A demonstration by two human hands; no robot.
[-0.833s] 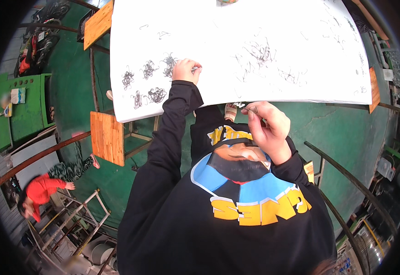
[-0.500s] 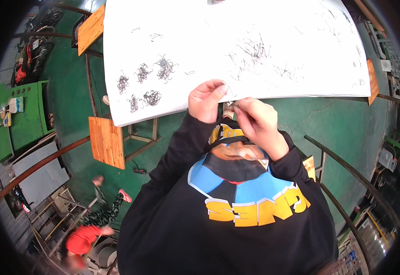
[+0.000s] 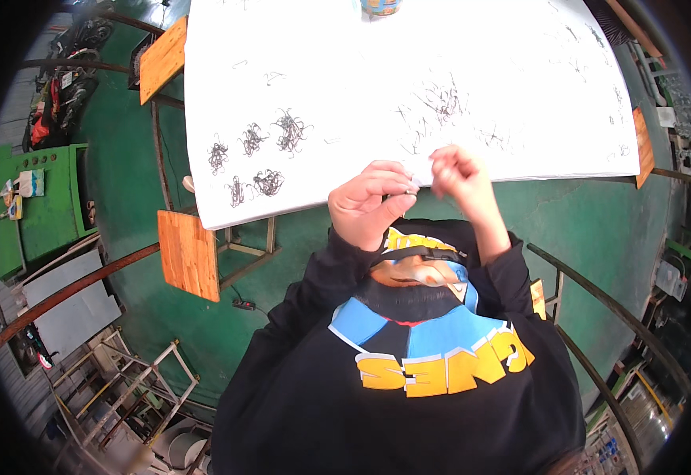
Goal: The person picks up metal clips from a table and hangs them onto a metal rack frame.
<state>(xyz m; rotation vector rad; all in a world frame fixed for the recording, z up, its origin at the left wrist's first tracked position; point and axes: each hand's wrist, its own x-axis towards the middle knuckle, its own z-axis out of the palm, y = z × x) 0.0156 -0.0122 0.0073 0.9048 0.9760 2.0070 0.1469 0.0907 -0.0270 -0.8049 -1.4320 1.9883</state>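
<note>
My left hand is closed in a pinch just off the near edge of the white table. Something tiny sits between its thumb and fingertips, too small to make out. To its right, a short gap away, is my right hand, fingers curled and blurred by motion. Small dark bent wire pieces lie on the table. A loose scatter of wire pieces spreads beyond the right hand. On the left several bunches are grouped, among them a curly bunch and a near bunch.
A patterned cup-like container stands at the table's far edge. Wooden stools flank the table on a green floor. A power strip lies at the lower left; a green cabinet stands further left.
My right hand has lifted up and rightward, away from the left hand. The left hand has turned and moved slightly right and nearer me. The person in red at lower left is mostly out of sight.
</note>
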